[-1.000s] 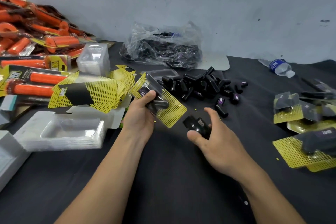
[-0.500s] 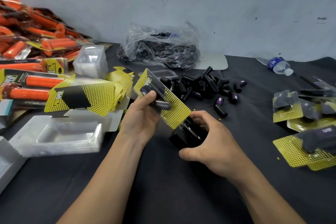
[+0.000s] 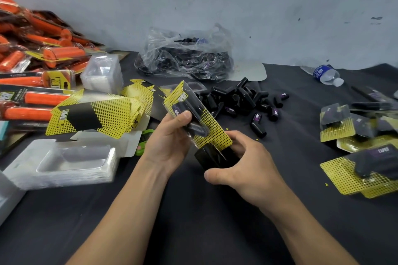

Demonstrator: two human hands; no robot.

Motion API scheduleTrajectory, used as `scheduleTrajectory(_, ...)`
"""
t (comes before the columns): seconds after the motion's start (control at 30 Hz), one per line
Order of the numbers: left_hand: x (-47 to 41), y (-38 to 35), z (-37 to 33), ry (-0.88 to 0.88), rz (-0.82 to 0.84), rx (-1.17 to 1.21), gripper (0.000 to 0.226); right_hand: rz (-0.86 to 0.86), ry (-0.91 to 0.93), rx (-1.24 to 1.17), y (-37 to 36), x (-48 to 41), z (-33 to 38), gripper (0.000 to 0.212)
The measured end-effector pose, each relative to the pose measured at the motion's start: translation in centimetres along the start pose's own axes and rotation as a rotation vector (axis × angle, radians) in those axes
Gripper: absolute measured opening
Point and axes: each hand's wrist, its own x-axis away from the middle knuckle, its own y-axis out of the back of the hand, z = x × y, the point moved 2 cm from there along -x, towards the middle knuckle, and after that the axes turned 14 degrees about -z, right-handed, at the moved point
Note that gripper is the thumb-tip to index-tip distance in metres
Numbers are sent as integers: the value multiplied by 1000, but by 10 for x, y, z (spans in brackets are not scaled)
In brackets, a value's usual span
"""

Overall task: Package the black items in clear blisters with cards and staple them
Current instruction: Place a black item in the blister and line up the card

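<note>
My left hand [image 3: 170, 137] grips a blister pack [image 3: 195, 117]: a clear blister with a black item inside, on a yellow dotted card. It is held tilted above the table centre. My right hand [image 3: 245, 168] curls round a black stapler [image 3: 215, 157], whose mouth sits over the card's lower right corner. Loose black items [image 3: 239, 99] lie in a heap just behind. Yellow cards [image 3: 94, 114] are stacked at the left, with empty clear blisters [image 3: 64, 161] in front of them.
Finished packs [image 3: 361, 157] are piled at the right. A clear plastic bag [image 3: 185, 56] of black items lies by the wall. Orange-handled packs [image 3: 36, 75] fill the far left. A water bottle [image 3: 326, 74] lies at the back right. A second blister stack [image 3: 101, 73] stands behind the cards.
My right hand took hold of the stapler on the table, lifted it and brought it to the card's lower corner. My left hand raised and tilted the pack toward it.
</note>
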Motion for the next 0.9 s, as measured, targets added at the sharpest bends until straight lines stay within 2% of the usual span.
scheduleTrajectory(0.2, 1, -3, 0, -24, 27, -8, 21, -17, -28, -34, -1, -1, -2, 63)
scheduleTrajectory(0.53, 2, -7, 0, -65, 66, -12, 23, -76, -97, -102, -4, -2, -5, 60)
scheduleTrajectory(0.9, 1, -6, 0, -79, 32, -18, 21, -99, -116, -122, -6, -1, -3, 57)
